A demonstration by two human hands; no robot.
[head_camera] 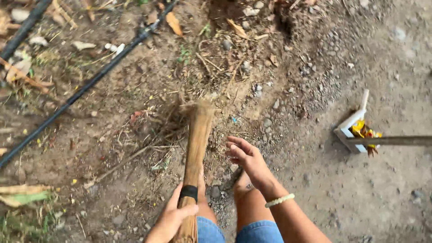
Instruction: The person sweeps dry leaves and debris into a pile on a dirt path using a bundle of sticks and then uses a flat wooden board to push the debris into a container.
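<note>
Where the bare dirt ground fills the head view, the items stand as follows.

Left hand: at 6 o'clock, low in the view; fingers wrapped closed around the bound neck of the stick broom, thumb laid across its front just below a black band.

Stick broom: a bundle of thin brown sticks, running from the left hand up toward 12 o'clock; its far end is blurred and meets the soil near the middle of the view, among dry twigs.

Right hand: just right of centre, at about 5 o'clock from the broom tip; fingers spread open and slightly curled, holding nothing, just beside the broom shaft and apart from it. A pale bead bracelet circles the wrist.

Knees and denim shorts: at 6 o'clock, beneath both hands.

Black hose: lying on the soil, slanting from 9 o'clock up toward 12 o'clock; a second dark length sits at the 10 o'clock corner.

White tray with yellow and red petals: on the ground at 3 o'clock, well apart from the hands; a dark horizontal bar crosses in front of it to the right edge.

Dry leaves and small stones: scattered from 10 to 1 o'clock.
</note>
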